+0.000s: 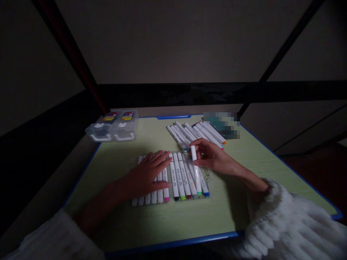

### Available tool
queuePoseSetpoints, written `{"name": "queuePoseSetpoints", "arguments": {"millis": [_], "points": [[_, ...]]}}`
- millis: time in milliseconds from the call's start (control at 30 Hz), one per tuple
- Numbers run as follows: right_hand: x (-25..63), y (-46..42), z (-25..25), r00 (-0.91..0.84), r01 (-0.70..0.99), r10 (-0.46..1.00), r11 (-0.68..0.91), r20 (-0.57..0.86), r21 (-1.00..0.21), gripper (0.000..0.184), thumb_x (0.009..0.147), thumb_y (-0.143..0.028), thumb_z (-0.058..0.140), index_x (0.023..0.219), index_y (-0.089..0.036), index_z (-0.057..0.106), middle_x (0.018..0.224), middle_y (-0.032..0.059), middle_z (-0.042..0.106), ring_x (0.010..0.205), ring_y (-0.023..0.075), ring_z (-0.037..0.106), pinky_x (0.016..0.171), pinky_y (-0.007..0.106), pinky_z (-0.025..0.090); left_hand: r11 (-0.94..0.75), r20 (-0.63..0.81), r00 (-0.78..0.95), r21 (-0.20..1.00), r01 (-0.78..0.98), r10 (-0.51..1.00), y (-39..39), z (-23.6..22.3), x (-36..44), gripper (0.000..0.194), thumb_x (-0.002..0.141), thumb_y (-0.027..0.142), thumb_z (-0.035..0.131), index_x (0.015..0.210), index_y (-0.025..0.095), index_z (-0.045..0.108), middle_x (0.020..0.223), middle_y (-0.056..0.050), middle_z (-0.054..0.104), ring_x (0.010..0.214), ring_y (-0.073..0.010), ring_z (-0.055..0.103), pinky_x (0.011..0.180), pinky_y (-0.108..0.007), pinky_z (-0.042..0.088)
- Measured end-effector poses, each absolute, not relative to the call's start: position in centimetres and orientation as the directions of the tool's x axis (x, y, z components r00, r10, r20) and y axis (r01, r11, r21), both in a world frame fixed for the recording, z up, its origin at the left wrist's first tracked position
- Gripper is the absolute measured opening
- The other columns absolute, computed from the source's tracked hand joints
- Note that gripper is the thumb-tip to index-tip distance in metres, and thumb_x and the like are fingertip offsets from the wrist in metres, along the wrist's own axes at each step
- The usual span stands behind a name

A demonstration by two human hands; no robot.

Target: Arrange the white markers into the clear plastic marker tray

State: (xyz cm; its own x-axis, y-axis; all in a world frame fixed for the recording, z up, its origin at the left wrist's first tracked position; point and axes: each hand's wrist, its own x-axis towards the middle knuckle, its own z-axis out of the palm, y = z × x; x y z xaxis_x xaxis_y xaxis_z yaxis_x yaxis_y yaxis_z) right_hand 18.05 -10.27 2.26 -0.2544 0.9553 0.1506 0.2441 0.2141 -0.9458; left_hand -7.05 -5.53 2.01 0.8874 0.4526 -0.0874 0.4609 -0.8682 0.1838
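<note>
My left hand (151, 171) lies flat with its fingers spread over white markers in the left part of a clear plastic tray (171, 202). A marker with a pink end (166, 191) shows beside its thumb. My right hand (210, 155) pinches the upper end of a white marker with a mint-green end (195, 169), tilted over the tray's right part. Around it lie markers with black (175, 180), lime, dark red, grey and blue ends, some of them slanted.
Behind the tray, a loose pile of white markers (184, 135) lies on the pale green, blue-edged table (119, 231). Two clear plastic cases (125, 126) with white handles stand at the back left. A blurred teal thing (222, 124) is at the back right.
</note>
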Motion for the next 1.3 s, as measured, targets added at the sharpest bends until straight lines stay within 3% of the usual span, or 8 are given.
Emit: {"name": "queuePoseSetpoints", "arguments": {"millis": [133,367,867,1300], "points": [[18.13,-10.4,2.49,-0.26,0.435,0.957,0.233,0.126,-0.87,0.037,0.067,-0.023,0.066,0.099,-0.019,0.046,0.082,0.0004,0.047,0.07,0.0128,0.045,0.056,0.025,0.04,-0.869,-0.091,0.887,0.179,0.461,0.452,-5.61,2.01,-7.04,0.07,0.081,0.059,0.03,0.136,0.017,0.018,0.145,-0.008,0.011,0.133,-0.0247,0.007,0.107,-0.044,0.012],[18.43,-10.24,1.74,-0.264,0.548,0.957,0.253,0.123,-0.797,0.045,0.068,-0.028,0.065,0.107,-0.018,0.046,0.09,0.0035,0.052,0.073,0.0151,0.047,0.063,0.03,0.043,-0.873,-0.079,0.892,0.185,0.451,0.444,-5.62,2.08,-7.12,0.069,0.081,0.059,0.03,0.136,0.018,0.019,0.145,-0.009,0.012,0.133,-0.0248,0.008,0.106,-0.044,0.013],[18.33,-10.19,1.95,-0.328,0.635,0.942,0.27,0.064,-0.724,0.052,0.068,-0.031,0.064,0.113,-0.015,0.044,0.095,0.0068,0.048,0.075,0.0167,0.047,0.065,0.032,0.044,-0.872,-0.054,0.894,0.203,0.445,0.444,-5.51,1.91,-7.19,0.069,0.08,0.059,0.031,0.135,0.019,0.02,0.145,-0.009,0.013,0.133,-0.0248,0.009,0.106,-0.044,0.013],[18.41,-10.29,1.86,-0.36,0.647,0.925,0.341,0.121,-0.681,0.052,0.067,-0.029,0.068,0.112,-0.02,0.043,0.1,0.0053,0.048,0.077,0.0163,0.047,0.065,0.03,0.043,-0.872,-0.065,0.894,0.202,0.446,0.442,-5.51,2.02,-7.19,0.069,0.081,0.058,0.032,0.135,0.018,0.02,0.145,-0.009,0.013,0.133,-0.0257,0.009,0.106,-0.045,0.013]]}}
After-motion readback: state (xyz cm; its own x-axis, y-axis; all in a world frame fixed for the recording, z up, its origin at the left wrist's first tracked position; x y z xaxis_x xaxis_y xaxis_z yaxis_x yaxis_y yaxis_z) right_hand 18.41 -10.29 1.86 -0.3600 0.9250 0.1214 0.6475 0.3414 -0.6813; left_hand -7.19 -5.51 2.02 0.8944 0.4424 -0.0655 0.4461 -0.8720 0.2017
